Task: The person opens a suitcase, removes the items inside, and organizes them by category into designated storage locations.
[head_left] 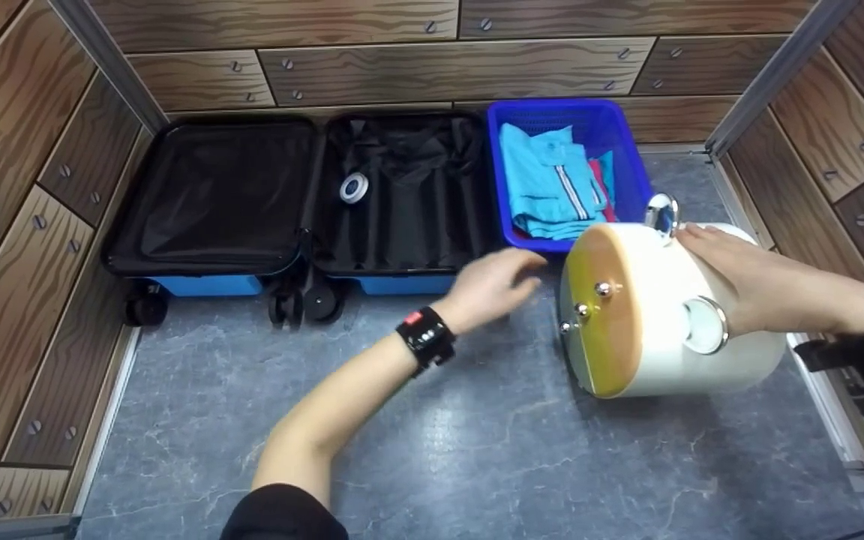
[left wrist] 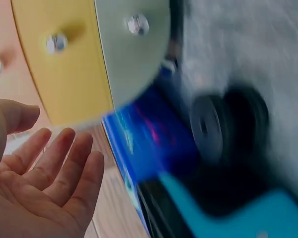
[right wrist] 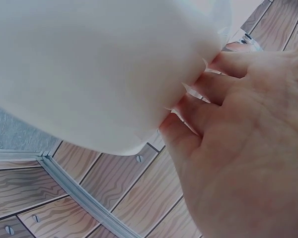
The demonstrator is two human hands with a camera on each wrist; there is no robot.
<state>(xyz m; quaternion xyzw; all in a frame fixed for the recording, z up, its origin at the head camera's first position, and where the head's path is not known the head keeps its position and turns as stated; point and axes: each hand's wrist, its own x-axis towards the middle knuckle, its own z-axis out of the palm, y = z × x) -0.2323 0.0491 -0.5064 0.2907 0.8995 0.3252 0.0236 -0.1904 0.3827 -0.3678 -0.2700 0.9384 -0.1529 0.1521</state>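
My right hand (head_left: 732, 274) lies on the white body of a small drawer cabinet (head_left: 664, 315), between its two shiny ring handles. Its fronts are orange, yellow and green with round silver knobs, and face left. Close up in the right wrist view, the fingers (right wrist: 188, 111) press the white surface; their tips are hidden. My left hand (head_left: 488, 289) hovers just left of the cabinet, apart from it. The left wrist view shows its fingers (left wrist: 79, 163) loosely bent with nothing in them, near the coloured drawer fronts.
An opened suitcase (head_left: 237, 195) with black lining and blue shell lies against the back wall. A small white-rimmed disc (head_left: 354, 187) sits in its right half. Beside it stands a blue basket (head_left: 631, 142) holding folded turquoise clothes (head_left: 548, 180). Wood-patterned panels enclose the grey floor (head_left: 462, 450).
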